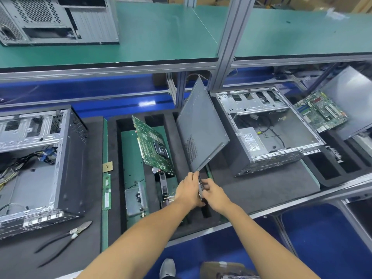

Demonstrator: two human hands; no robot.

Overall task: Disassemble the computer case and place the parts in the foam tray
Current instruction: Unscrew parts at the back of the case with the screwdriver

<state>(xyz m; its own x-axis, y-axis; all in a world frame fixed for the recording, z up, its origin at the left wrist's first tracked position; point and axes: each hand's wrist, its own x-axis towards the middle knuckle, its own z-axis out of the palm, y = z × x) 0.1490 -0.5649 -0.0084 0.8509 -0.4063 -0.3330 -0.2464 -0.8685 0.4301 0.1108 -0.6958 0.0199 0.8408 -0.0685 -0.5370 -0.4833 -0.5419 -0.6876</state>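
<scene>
Electronics teardown workshop: aluminium-frame benches [225, 47], green mats [161, 33], opened computer cases [267, 125].

Materials and finishes at the bench

Side panel [201, 127]: matt grey painted metal, perforated vent. Foam tray [175, 135]: dark, matt, soft-textured. Open case [267, 125], right of centre: bare galvanised steel. Upper shelf [161, 31]: smooth green mat.

Foam tray [112, 178] lies between two open cases [40, 168] [269, 133].

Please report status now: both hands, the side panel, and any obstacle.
Left hand and right hand grip side panel lower end. Panel tilted over foam tray slot. Motherboard leans alongside, apart.
</scene>
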